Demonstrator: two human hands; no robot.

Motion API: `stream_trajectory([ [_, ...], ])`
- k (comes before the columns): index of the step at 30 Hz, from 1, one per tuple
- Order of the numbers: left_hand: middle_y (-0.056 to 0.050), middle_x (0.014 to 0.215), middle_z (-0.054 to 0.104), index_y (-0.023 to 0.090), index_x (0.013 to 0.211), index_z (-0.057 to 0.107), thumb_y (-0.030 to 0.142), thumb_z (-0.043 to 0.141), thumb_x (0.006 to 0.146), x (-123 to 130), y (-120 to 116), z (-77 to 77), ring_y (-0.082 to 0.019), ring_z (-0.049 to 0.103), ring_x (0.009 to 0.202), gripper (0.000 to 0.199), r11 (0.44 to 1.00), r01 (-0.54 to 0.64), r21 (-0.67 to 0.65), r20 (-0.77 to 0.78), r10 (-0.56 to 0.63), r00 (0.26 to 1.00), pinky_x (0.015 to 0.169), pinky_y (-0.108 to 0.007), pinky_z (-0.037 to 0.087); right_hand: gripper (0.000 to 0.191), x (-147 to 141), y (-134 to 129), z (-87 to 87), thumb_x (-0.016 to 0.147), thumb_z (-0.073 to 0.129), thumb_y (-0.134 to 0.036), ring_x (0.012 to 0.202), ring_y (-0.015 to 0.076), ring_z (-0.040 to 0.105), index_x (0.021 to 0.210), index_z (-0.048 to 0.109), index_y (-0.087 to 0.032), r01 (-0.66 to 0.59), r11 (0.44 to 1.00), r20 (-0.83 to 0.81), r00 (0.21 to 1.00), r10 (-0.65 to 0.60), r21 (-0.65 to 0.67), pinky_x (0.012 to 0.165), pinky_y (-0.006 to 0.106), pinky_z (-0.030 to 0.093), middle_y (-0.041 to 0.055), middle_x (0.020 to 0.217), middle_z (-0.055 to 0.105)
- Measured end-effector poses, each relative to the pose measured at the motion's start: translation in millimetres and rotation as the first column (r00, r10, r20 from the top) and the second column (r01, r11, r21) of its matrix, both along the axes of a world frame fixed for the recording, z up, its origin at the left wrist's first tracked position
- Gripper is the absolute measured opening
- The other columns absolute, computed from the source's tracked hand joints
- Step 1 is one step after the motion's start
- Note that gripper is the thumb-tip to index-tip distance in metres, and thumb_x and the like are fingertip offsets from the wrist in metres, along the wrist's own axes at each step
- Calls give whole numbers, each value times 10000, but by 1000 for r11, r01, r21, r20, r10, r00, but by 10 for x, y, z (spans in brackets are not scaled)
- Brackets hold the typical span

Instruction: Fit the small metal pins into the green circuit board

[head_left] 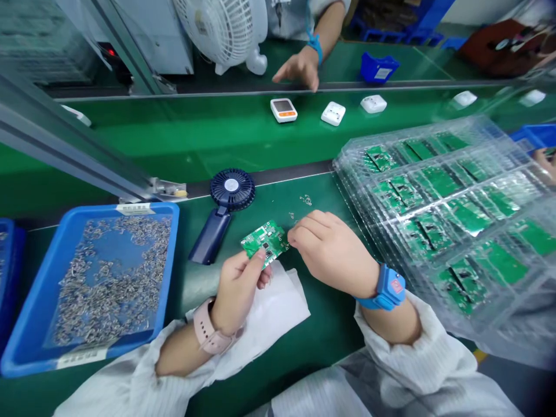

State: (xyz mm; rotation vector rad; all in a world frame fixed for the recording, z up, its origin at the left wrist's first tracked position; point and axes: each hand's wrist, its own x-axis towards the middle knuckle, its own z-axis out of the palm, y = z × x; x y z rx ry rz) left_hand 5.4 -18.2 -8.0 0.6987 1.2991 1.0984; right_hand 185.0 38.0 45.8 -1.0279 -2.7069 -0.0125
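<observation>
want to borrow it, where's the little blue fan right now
Head view: the navy handheld fan lies on the green workbench, between the blue tray of metal parts and the circuit board in the left hand.

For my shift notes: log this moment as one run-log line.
Left hand: holds green circuit board | Right hand: beside board | Nearby: blue tray of small metal parts

Circuit board (264, 243) markings too small

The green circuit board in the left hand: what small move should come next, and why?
Probably the right hand should reach the edge of the green circuit board: the left hand holds it up, and the right fingertips sit beside it.
</observation>
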Motion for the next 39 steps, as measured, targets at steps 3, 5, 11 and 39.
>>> stream_trajectory([
  [3, 8, 505, 575, 166, 570, 562, 376, 610, 831, 5, 0, 5, -88, 506, 432, 338, 1000, -3, 7, -16, 3, 1000, 421, -202, 396, 147, -12, -12, 11, 919, 480, -120, 836, 208, 490, 877, 616, -155, -15, 1000, 23, 1000, 14, 22, 727, 350, 373, 58, 839, 617],
  [5, 7, 501, 574, 169, 561, 559, 358, 598, 836, 5, -1, 10, -88, 505, 426, 336, 1000, -2, 14, -31, 2, 1000, 412, -201, 391, 160, -16, -18, 24, 923, 468, -114, 841, 213, 484, 889, 620, -152, -23, 999, 42, 999, 21, 28, 722, 353, 366, 65, 842, 614],
  [11, 7, 462, 559, 173, 522, 563, 329, 592, 834, 10, 7, 44, -87, 489, 406, 349, 1000, 11, 10, -68, -10, 998, 402, -203, 384, 203, -37, -56, 29, 933, 430, -121, 819, 226, 471, 836, 604, -156, -63, 997, 89, 994, 59, 43, 681, 358, 360, 80, 829, 604],
  [39, 9, 478, 570, 173, 555, 541, 322, 621, 806, 17, 40, 61, -104, 509, 423, 303, 992, -78, -99, 45, 83, 996, 394, -208, 383, 192, 448, 133, 228, 892, 531, -132, 881, 247, 583, 1031, 662, -149, 380, 923, -107, 917, -385, -62, 815, 393, 478, 93, 901, 689],
])
